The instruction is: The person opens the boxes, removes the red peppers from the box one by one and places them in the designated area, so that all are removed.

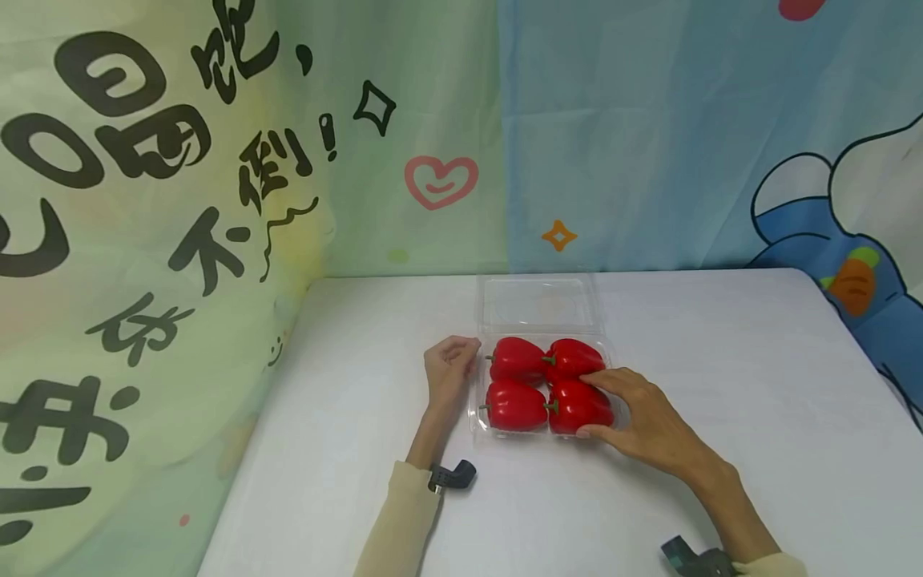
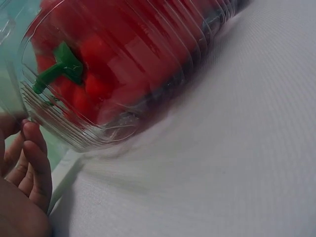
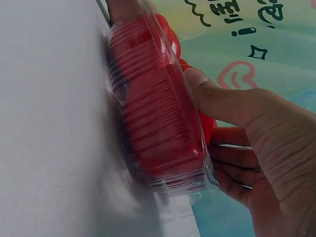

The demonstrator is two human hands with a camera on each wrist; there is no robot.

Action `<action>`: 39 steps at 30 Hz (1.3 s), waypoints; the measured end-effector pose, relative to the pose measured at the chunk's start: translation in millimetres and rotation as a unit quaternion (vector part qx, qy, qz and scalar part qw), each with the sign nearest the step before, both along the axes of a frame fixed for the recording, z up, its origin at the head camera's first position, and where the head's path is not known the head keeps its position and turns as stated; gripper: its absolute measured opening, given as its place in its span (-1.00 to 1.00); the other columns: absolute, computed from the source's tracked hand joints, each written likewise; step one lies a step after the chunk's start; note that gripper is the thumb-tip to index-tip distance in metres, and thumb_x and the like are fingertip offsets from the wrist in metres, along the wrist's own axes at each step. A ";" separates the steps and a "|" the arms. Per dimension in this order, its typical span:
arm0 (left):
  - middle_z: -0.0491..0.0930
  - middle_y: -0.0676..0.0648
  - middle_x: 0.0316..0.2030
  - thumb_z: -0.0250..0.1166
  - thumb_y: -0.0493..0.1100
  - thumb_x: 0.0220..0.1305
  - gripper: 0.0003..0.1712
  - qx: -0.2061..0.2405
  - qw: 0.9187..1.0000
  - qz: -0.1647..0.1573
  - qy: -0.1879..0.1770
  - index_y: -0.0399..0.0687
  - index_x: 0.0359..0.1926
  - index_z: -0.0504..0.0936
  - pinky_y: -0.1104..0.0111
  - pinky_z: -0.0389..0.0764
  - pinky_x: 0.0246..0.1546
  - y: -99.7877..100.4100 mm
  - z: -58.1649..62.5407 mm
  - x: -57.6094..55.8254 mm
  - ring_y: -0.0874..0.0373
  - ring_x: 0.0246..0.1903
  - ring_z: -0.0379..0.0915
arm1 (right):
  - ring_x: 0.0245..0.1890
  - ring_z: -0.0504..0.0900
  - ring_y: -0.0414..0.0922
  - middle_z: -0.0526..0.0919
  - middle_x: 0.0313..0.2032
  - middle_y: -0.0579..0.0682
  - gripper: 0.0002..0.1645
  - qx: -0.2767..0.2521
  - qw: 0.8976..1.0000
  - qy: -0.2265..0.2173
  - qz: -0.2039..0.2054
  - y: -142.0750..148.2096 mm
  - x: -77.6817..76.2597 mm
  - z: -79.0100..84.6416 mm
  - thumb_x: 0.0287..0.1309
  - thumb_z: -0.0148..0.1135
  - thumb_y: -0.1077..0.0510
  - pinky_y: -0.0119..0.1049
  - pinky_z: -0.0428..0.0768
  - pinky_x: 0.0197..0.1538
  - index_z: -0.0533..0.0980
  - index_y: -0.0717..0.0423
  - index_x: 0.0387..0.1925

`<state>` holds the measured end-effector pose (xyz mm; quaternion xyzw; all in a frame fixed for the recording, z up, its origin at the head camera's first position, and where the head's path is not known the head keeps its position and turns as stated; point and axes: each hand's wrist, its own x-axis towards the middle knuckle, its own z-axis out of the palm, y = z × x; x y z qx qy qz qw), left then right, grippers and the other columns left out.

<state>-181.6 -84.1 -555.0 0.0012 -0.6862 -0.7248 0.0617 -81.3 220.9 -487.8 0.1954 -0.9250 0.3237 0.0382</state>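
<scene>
Several red bell peppers with green stems fill a clear plastic box [image 1: 473, 418], two abreast. The box's clear lid [image 1: 537, 306] lies folded back on the far side. My right hand [image 1: 645, 421] grips the near right bell pepper [image 1: 579, 407], thumb on its near side and fingers on its far side. In the right wrist view, the thumb [image 3: 197, 78] reaches over the box's rim. At the box's far left corner, my left hand [image 1: 451, 369] pinches the rim between thumb and fingers. Through the ribbed wall, the left wrist view shows a bell pepper [image 2: 128, 54].
A white-covered table [image 1: 346, 385] lies under the box. Behind it and to the left hangs a printed cloth [image 1: 418, 104] with dark lettering and cartoon drawings. Each wrist carries a dark strapped device [image 1: 453, 476].
</scene>
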 end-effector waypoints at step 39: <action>0.78 -0.21 -0.41 0.41 -0.17 0.48 -0.80 -0.015 0.999 0.009 -0.039 -0.27 -0.17 0.79 0.51 0.56 -0.44 -0.9 4.9 -1.1 0.25 -0.51 0.56 | 0.16 0.75 0.08 0.83 0.13 0.01 -0.16 -0.057 0.997 0.046 -0.008 1.1 -10.8 -9.1 -0.23 0.86 -0.04 0.17 0.80 0.06 0.71 0.01 0.17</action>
